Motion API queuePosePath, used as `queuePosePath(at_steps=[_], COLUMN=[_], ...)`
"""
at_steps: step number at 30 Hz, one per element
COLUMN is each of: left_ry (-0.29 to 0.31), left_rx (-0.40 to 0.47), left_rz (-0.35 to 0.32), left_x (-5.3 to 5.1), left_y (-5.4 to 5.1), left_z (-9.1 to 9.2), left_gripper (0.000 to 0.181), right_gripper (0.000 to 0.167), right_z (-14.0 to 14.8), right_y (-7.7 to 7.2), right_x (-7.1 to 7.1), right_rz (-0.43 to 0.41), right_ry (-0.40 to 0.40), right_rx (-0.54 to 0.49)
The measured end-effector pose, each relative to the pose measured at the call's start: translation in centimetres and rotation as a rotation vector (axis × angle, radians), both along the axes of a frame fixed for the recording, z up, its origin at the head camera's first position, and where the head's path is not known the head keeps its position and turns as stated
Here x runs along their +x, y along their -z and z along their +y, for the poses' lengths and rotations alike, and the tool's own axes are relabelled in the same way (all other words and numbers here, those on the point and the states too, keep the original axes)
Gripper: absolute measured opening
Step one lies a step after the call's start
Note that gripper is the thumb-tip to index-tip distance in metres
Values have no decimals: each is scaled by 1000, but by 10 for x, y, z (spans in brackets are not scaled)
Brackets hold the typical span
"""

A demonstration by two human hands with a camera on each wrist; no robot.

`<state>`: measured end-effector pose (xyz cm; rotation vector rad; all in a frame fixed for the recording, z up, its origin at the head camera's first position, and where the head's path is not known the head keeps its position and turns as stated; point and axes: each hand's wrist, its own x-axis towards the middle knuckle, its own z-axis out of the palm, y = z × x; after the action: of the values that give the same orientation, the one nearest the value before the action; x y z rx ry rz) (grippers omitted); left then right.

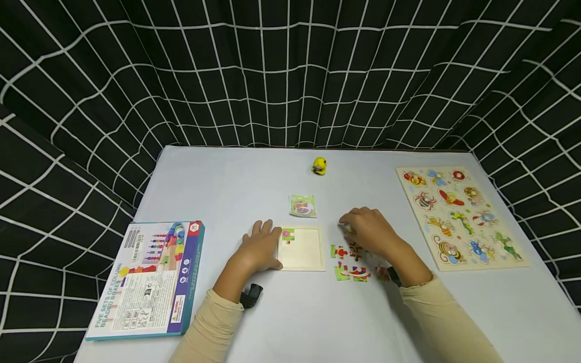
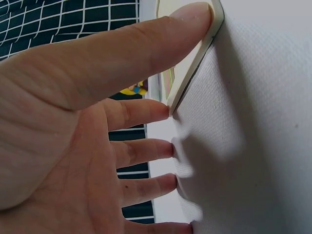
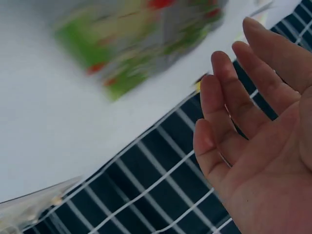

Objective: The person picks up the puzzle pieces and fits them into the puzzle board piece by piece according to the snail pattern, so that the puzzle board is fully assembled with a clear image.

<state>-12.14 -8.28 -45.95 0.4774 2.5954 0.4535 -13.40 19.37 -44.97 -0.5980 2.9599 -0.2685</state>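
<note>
My left hand (image 1: 259, 248) lies at the left edge of a square wooden puzzle tray (image 1: 306, 252). In the left wrist view its thumb (image 2: 146, 41) rests on the tray's rim, and the other fingers are spread against the white cloth. One green puzzle piece with a pink flower (image 1: 288, 234) sits in the tray's upper left corner. My right hand (image 1: 369, 232) is above the loose puzzle pieces (image 1: 358, 272) to the tray's right. In the right wrist view its fingers are loosely bent, with nothing visible in them; the pieces there are blurred. Part of the pile is hidden under this hand.
Behind the tray lies a small picture card (image 1: 302, 206), with a yellow toy figure (image 1: 320, 166) farther back. A beaded-column box (image 1: 145, 280) is at the left. On the right lies a wooden insect puzzle board (image 1: 458, 217). Black grid cloth (image 1: 272, 75) surrounds the table.
</note>
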Motion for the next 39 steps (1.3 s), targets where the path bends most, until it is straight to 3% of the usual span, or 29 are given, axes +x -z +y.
queuePosePath(at_steps=[9,22,25,33,39], left_ry=[11,8,22,16,27], left_rx=[15,17,18,-30,-52], left_rz=[7,35,39,22,39], left_x=[-1,3,1,-1,-1], left_y=[-2,-2,-3,-1,0], left_z=[-2,-6,-2,1,0], left_gripper=[90,88,87,89,89], right_gripper=[22,22,22,24,24], right_z=[22,10,-1,-59,-78], right_y=[10,7,5,5,11], right_x=[6,0,0,-5,-9], right_rz=[-20,-9,28,83,104], right_ry=[15,-14,-50,-237,-265], right_rx=[-21,18,14,-55,-65])
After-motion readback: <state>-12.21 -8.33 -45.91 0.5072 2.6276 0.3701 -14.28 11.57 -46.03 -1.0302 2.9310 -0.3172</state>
